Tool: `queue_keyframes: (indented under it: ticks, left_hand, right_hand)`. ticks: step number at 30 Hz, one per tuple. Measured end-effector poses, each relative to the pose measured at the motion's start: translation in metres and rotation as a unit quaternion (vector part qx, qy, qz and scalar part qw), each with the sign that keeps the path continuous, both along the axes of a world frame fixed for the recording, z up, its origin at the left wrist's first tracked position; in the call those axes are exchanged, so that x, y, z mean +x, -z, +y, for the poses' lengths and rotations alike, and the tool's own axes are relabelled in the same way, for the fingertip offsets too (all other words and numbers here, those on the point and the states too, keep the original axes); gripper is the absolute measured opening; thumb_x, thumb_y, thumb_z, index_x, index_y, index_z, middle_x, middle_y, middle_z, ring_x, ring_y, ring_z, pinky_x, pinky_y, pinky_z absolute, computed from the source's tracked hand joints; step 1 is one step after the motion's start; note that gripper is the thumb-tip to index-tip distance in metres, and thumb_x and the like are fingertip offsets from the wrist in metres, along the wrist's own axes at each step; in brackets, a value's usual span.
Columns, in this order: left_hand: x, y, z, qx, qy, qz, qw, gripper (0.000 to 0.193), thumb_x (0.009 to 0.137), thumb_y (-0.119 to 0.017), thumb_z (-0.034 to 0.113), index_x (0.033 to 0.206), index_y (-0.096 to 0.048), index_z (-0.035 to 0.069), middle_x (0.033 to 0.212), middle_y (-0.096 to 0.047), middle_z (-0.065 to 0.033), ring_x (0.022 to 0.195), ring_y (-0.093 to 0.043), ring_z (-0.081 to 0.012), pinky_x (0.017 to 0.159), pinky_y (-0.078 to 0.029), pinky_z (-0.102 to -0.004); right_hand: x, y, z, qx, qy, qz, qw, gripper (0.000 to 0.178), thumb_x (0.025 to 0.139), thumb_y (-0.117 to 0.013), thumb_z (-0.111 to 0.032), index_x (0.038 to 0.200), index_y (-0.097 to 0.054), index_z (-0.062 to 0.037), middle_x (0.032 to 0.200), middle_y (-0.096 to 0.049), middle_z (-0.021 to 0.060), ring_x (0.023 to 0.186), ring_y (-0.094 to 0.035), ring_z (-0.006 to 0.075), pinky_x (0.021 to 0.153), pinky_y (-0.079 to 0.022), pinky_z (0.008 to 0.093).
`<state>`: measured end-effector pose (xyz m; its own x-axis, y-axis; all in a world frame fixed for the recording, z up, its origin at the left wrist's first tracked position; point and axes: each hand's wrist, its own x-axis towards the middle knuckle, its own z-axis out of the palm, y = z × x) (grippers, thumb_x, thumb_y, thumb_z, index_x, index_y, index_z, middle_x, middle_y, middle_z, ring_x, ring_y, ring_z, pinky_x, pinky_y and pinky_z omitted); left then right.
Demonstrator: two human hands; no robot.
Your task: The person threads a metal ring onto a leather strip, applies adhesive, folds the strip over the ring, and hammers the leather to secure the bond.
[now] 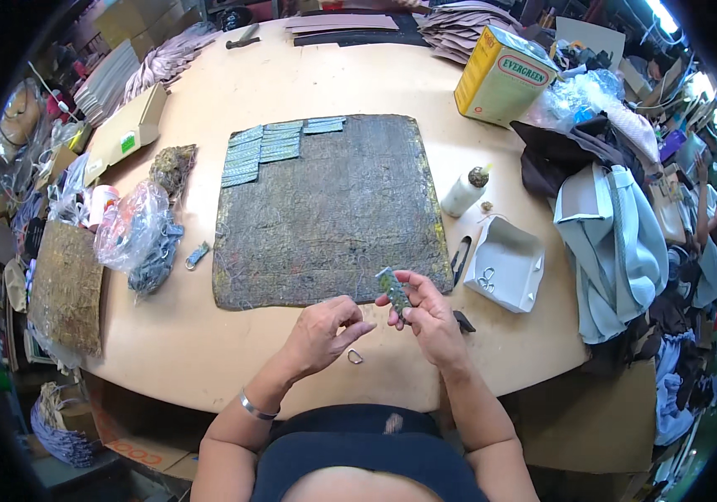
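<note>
In my right hand (432, 325) I hold a small green-and-blue patterned fabric strip (392, 291), pinched between thumb and fingers above the mat's near edge. My left hand (323, 333) is just left of it with its fingers curled in. Whether anything is between those fingertips, I cannot make out. A metal D-ring (355, 356) lies on the table below and between my hands. Beyond them is a dark, worn square mat (325, 217). Several blue-green woven fabric pieces (281, 142) lie along its far left corner.
Right of the mat stand a white bottle (462, 196) and a white tray (524, 258) holding metal rings, with a black-handled tool (460, 254) between. A yellow-green tin (500, 79) stands farther back. Left lie a short strip with a ring (197, 255) and a clear plastic bag (131, 226).
</note>
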<state>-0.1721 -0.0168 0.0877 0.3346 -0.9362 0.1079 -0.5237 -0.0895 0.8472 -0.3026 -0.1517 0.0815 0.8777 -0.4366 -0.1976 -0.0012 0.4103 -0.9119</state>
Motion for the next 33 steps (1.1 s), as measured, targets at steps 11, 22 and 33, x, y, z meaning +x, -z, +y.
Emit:
queue_keyframes:
  ticks: [11, 22, 33]
  left_hand:
    - [0.002, 0.021, -0.005, -0.011, -0.015, -0.033, 0.999, 0.010, 0.076, -0.059, 0.007, 0.077, -0.052, -0.001, 0.072, -0.052, -0.0100, 0.062, -0.053, -0.0196, 0.056, -0.044, -0.0288]
    - [0.014, -0.121, 0.066, -0.260, 0.263, 0.429, 0.824, 0.019, 0.083, -0.047, 0.009, 0.070, -0.055, -0.002, 0.074, -0.056, -0.0164, 0.067, -0.055, -0.0241, 0.059, -0.045, -0.0344]
    - [0.031, 0.023, 0.000, 0.048, -0.031, -0.074, 0.996, 0.016, 0.079, -0.055, 0.016, 0.091, -0.058, 0.005, 0.080, -0.059, -0.0121, 0.070, -0.058, -0.0231, 0.062, -0.046, -0.0332]
  right_hand:
    - [0.031, 0.023, -0.024, 0.134, 0.051, -0.013, 0.990, 0.051, 0.072, -0.035, 0.009, 0.122, -0.031, 0.0020, 0.102, -0.051, 0.0147, 0.078, -0.055, 0.0187, 0.073, -0.048, 0.0302]
    - [0.030, 0.043, -0.022, 0.187, 0.024, 0.016, 0.982, 0.044, 0.076, -0.038, 0.007, 0.120, -0.033, 0.0028, 0.103, -0.052, 0.0180, 0.082, -0.058, 0.0219, 0.072, -0.050, 0.0321]
    - [0.039, 0.036, -0.017, 0.137, 0.033, 0.006, 0.990, 0.040, 0.080, -0.041, 0.003, 0.119, -0.035, 0.0041, 0.101, -0.053, 0.0175, 0.077, -0.059, 0.0204, 0.065, -0.051, 0.0290]
